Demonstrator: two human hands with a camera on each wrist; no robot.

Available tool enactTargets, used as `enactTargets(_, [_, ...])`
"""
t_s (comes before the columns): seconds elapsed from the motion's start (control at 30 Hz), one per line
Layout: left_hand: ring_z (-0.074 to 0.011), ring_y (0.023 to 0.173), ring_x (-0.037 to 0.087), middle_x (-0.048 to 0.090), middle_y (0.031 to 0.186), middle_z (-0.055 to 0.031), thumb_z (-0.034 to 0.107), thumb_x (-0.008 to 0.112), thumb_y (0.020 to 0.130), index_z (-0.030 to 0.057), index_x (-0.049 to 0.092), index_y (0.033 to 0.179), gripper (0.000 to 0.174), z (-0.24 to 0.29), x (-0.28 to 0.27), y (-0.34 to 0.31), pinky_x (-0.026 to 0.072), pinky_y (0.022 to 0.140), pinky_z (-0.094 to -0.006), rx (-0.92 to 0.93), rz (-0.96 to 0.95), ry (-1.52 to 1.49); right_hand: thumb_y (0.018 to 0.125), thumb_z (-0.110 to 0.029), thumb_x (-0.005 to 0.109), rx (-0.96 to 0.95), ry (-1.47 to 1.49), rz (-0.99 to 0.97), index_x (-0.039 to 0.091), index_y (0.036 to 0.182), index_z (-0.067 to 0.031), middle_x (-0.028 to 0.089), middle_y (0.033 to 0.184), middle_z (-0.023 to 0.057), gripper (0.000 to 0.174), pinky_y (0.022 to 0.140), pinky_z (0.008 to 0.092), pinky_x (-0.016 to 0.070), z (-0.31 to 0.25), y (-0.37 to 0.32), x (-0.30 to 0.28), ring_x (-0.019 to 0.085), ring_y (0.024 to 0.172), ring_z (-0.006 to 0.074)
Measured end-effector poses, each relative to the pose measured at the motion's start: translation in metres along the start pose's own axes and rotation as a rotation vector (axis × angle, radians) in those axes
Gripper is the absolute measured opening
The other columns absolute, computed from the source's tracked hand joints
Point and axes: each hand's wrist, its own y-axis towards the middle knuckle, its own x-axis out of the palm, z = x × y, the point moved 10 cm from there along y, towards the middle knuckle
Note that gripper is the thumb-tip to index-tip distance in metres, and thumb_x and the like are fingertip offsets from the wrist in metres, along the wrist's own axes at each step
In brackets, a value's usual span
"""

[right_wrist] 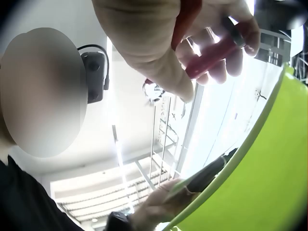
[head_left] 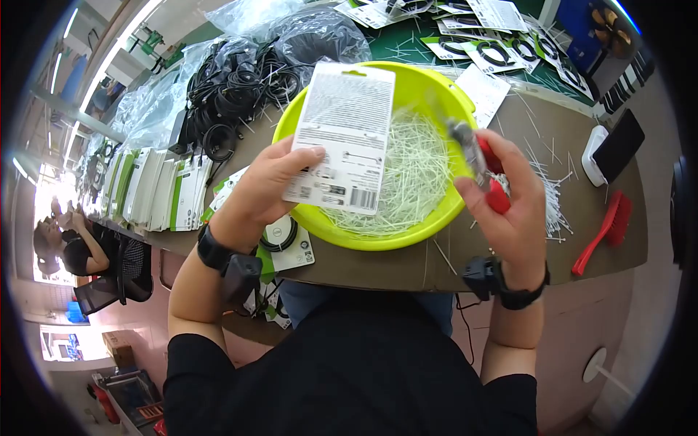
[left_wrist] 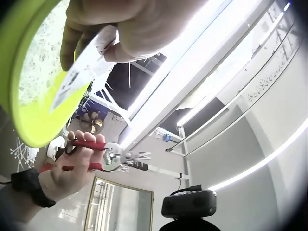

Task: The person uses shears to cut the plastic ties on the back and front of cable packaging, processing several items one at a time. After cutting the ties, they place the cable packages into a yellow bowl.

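My left hand (head_left: 254, 187) holds a white printed card package (head_left: 349, 131) upright over a yellow-green basin (head_left: 349, 238), thumb across its printed face. The card has a hang slot at the top and a barcode near the bottom. Red-handled pliers (left_wrist: 117, 156) are in my right hand (head_left: 518, 200), at the basin's right side. In the left wrist view their jaws stand apart and a spring shows between the handles. Many thin white plastic strips (head_left: 418, 171) fill the basin. The right wrist view shows the red handle (right_wrist: 211, 57) within the fingers.
A row of cards (head_left: 156, 189) stands at the left, by a heap of black cables (head_left: 225, 98) and clear plastic bags (head_left: 320, 40). Carded cables (head_left: 498, 54) lie on the green mat. A red brush (head_left: 607, 229) and a phone (head_left: 619, 147) on a white stand are at the right.
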Motion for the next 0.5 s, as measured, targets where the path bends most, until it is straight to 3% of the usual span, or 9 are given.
enactTargets(0.07, [-0.0215,0.100,0.061,0.059,0.113,-0.0162,0.006,0.049,0.090,-0.0045,0.047,0.122,0.033,0.004,-0.006,-0.008,0.0506,0.088,-0.0347,0.033,0.006,-0.034,0.070,-0.001,0.067,-0.197,-0.439,-0.155,0.057,0.114,-0.0029,0.060,0.104,0.0134,0.045,0.087,0.0333,0.0442,-0.026,0.000,0.010,0.057,0.095,0.0251])
enactTargets(0.1, [-0.0220,0.101,0.061,0.059,0.114,-0.0160,0.007,0.049,0.091,-0.0041,0.047,0.122,0.034,0.007,-0.009,-0.011,0.0506,0.088,-0.0350,0.059,0.006,-0.063,0.070,-0.001,0.067,-0.203,-0.441,-0.161,0.057,0.114,-0.0029,0.060,0.104,0.0134,0.045,0.087,0.0333,0.0442,-0.027,0.000,0.012,0.057,0.095,0.0251])
enactTargets(0.2, [-0.0225,0.102,0.060,0.058,0.115,-0.0158,0.007,0.049,0.091,-0.0037,0.046,0.123,0.034,0.008,-0.010,-0.020,0.0505,0.089,-0.0351,0.099,0.004,-0.089,0.067,-0.004,0.068,-0.267,-0.841,-0.146,0.058,0.114,-0.0049,0.059,0.103,0.0130,0.048,0.086,0.0383,0.0422,-0.031,-0.002,0.020,0.055,0.095,0.0295])
enactTargets(0.5, [-0.0206,0.104,0.059,0.055,0.119,-0.0152,0.009,0.050,0.091,-0.0036,0.041,0.128,0.040,0.013,0.005,-0.036,0.0502,0.088,-0.0337,0.135,-0.023,-0.028,0.071,-0.011,0.069,-0.295,-0.871,-0.159,0.058,0.112,-0.0062,0.059,0.100,0.0091,0.043,0.082,0.0384,0.0403,-0.029,0.000,0.030,0.053,0.093,0.0259])
